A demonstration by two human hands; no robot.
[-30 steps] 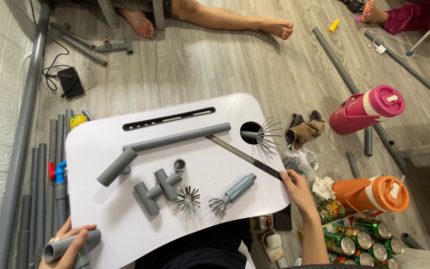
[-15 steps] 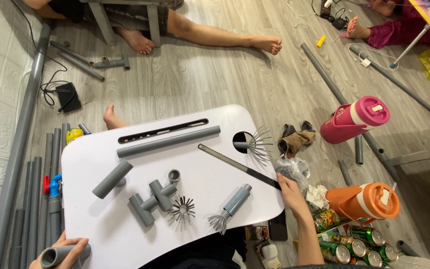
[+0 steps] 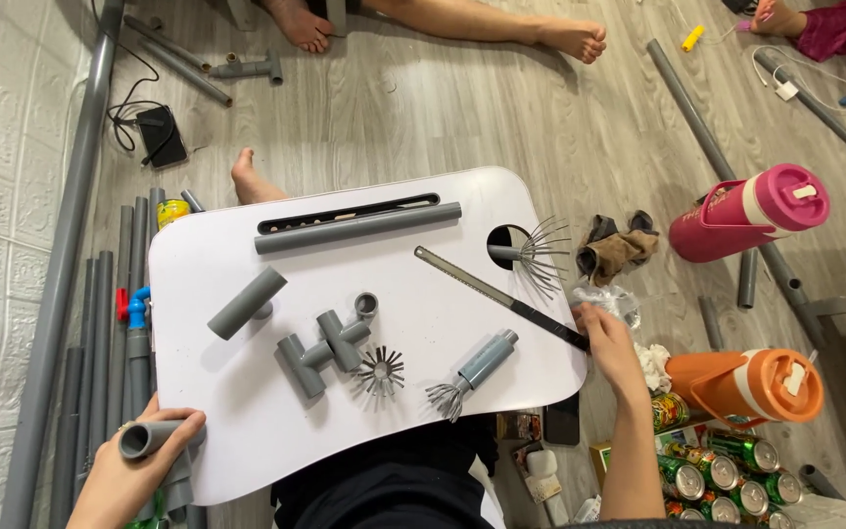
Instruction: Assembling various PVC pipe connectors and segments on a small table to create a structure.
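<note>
My left hand [image 3: 127, 478] grips a short grey pipe piece [image 3: 145, 438] at the near left corner of the white lap table [image 3: 247, 411]. My right hand [image 3: 607, 338] rests at the table's right edge, fingers on the black handle of a hand saw [image 3: 496, 294] that lies diagonally on the top. On the table lie a long grey pipe [image 3: 356, 227], a short pipe [image 3: 246, 303], joined grey fittings [image 3: 322, 350], a small ring [image 3: 366, 305], a wire star piece [image 3: 381, 370] and a wire whisk-like tool [image 3: 472, 371].
Another wire tool [image 3: 533, 254] sits in the table's round hole. Grey pipes [image 3: 100, 333] lie along the left wall. A pink bottle [image 3: 748, 212], an orange jug [image 3: 751, 384] and green cans [image 3: 717, 470] stand to the right. Other people's feet [image 3: 580, 39] are beyond the table.
The view has shifted so the table sits lower and more centred. My left hand has brought the short pipe up nearer the table's corner. My right hand stays at the saw handle.
</note>
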